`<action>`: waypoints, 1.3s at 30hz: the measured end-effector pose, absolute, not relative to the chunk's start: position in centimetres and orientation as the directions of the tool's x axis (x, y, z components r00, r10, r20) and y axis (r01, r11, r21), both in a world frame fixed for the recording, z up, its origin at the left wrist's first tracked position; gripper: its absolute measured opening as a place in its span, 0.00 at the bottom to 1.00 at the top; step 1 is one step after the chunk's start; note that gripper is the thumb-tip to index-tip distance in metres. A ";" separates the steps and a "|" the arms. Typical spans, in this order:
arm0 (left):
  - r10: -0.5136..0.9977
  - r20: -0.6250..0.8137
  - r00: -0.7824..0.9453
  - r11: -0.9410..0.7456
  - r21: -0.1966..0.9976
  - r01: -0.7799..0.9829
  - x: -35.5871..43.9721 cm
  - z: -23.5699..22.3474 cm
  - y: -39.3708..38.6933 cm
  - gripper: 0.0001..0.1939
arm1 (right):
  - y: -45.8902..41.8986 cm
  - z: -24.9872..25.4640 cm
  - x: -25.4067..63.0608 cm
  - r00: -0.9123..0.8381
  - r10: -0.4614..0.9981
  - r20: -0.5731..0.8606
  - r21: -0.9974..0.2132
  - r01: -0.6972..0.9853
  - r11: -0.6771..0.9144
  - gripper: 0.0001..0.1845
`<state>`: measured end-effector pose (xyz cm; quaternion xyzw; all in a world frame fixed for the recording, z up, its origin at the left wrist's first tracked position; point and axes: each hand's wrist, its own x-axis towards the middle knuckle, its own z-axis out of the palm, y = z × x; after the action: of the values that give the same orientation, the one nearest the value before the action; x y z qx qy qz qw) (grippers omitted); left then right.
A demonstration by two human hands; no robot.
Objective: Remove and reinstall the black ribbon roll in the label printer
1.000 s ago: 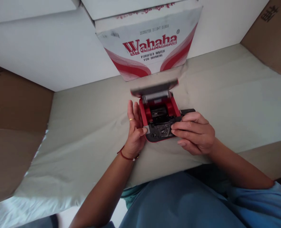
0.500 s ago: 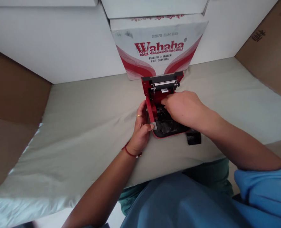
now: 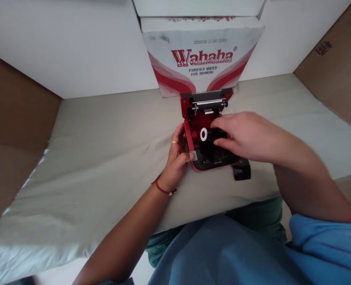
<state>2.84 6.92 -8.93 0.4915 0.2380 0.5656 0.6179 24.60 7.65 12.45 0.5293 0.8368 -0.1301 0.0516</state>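
A red and black label printer [image 3: 188, 136] rests on the cloth with its lid raised, showing a roller inside the lid. My left hand [image 3: 177, 160] is closed on the printer's left side, thumb on a grey corner piece. Inside the body, my right hand [image 3: 242, 132] pinches a black roll [image 3: 211, 134] between thumb and fingers. The white ring-shaped end of its core faces left. Dark, shiny material lies in the bay below the roll. A black strip [image 3: 241, 171] sticks out at the printer's front right corner and lies on the cloth.
Behind the printer stands a white and red water carton [image 3: 203, 55]. Brown cardboard boxes [image 3: 18, 111] border the left side, and another cardboard box [image 3: 332, 67] is on the right. A pale cloth [image 3: 110, 158] covers the table up to its front edge.
My right hand has turned and drawn back a little to the right, bringing the black roll with its white core end into sight. My left hand keeps its hold on the printer.
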 end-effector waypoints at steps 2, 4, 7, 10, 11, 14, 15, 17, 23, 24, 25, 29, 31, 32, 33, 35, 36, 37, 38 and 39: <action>0.936 0.255 0.244 -0.113 0.871 -0.478 2.8 -8.8 6.9 0.52 | 6.3 14.0 28.8 -0.464 0.871 -0.161 -0.323 0.859 0.397 0.20; 0.937 0.252 0.241 -0.108 0.867 -0.487 2.8 -8.7 7.0 0.52 | 5.8 14.4 33.7 -0.368 0.918 -0.148 -0.405 0.869 0.284 0.25; 0.938 0.251 0.240 -0.101 0.859 -0.502 2.8 -8.5 7.1 0.50 | 6.4 12.3 39.8 -0.260 0.927 -0.270 -0.412 0.902 0.133 0.26; 0.942 0.239 0.237 -0.087 0.853 -0.514 2.8 -7.9 7.0 0.47 | 7.5 8.0 42.4 -0.180 0.891 -0.416 -0.303 0.952 0.051 0.19; 0.944 0.232 0.234 -0.081 0.853 -0.515 2.8 -7.7 6.9 0.46 | 7.7 6.6 42.4 -0.160 0.891 -0.424 -0.285 0.958 0.036 0.19; 0.948 0.212 0.238 -0.065 0.859 -0.508 2.7 -7.2 6.7 0.47 | 7.7 3.8 40.9 -0.135 0.944 -0.301 -0.356 0.934 0.021 0.22; 0.949 0.206 0.238 -0.060 0.862 -0.504 2.6 -7.1 6.7 0.47 | 7.6 3.3 40.1 -0.144 0.960 -0.241 -0.396 0.917 0.038 0.22; 0.953 0.195 0.233 -0.056 0.867 -0.494 2.5 -7.0 6.6 0.47 | 7.5 2.7 38.5 -0.199 0.962 -0.187 -0.442 0.891 0.098 0.20; 0.946 0.196 0.259 -0.058 0.887 -0.458 2.2 -7.4 6.8 0.48 | 7.9 2.0 35.5 -0.280 0.921 -0.272 -0.256 0.943 0.211 0.21; 0.942 0.207 0.265 -0.067 0.888 -0.455 2.1 -7.5 6.8 0.48 | 7.8 2.2 35.4 -0.274 0.919 -0.283 -0.208 0.953 0.220 0.22; 0.938 0.216 0.270 -0.075 0.889 -0.451 2.1 -7.6 6.8 0.48 | 7.5 2.6 35.5 -0.277 0.914 -0.296 -0.177 0.956 0.233 0.21; 0.937 0.230 0.262 -0.092 0.888 -0.451 2.2 -8.1 6.8 0.49 | 5.1 7.5 37.6 -0.442 0.852 -0.282 -0.393 0.863 0.317 0.17; 0.941 0.225 0.252 -0.086 0.880 -0.467 2.4 -8.2 6.9 0.50 | 3.8 11.1 39.1 -0.504 0.836 -0.217 -0.537 0.777 0.329 0.18; 0.943 0.222 0.247 -0.082 0.876 -0.474 2.4 -8.3 6.9 0.51 | 3.3 12.7 39.5 -0.509 0.843 -0.172 -0.560 0.755 0.342 0.17; 0.945 0.217 0.245 -0.076 0.874 -0.481 2.5 -8.3 6.9 0.51 | 3.1 14.1 39.6 -0.514 0.848 -0.131 -0.574 0.736 0.358 0.17; 0.947 0.207 0.245 -0.065 0.871 -0.486 2.5 -8.3 7.0 0.50 | 3.5 15.5 38.4 -0.497 0.864 -0.079 -0.564 0.737 0.372 0.18; 0.947 0.205 0.248 -0.062 0.872 -0.486 2.5 -8.4 7.1 0.50 | 3.9 15.6 37.0 -0.486 0.871 -0.069 -0.543 0.751 0.376 0.18; 0.946 0.207 0.251 -0.062 0.872 -0.486 2.5 -8.4 7.1 0.50 | 4.6 15.3 35.3 -0.473 0.878 -0.071 -0.512 0.773 0.375 0.19; 0.944 0.211 0.255 -0.064 0.872 -0.485 2.5 -8.5 7.1 0.50 | 5.3 14.8 33.4 -0.460 0.884 -0.081 -0.465 0.802 0.375 0.20; 0.942 0.217 0.257 -0.069 0.872 -0.484 2.5 -8.5 7.2 0.51 | 6.0 14.1 31.3 -0.450 0.889 -0.089 -0.409 0.830 0.379 0.20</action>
<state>2.54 7.17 -8.54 0.4710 0.2429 0.5591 0.6376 31.31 6.01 14.07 0.5195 0.8273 -0.2013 -0.0726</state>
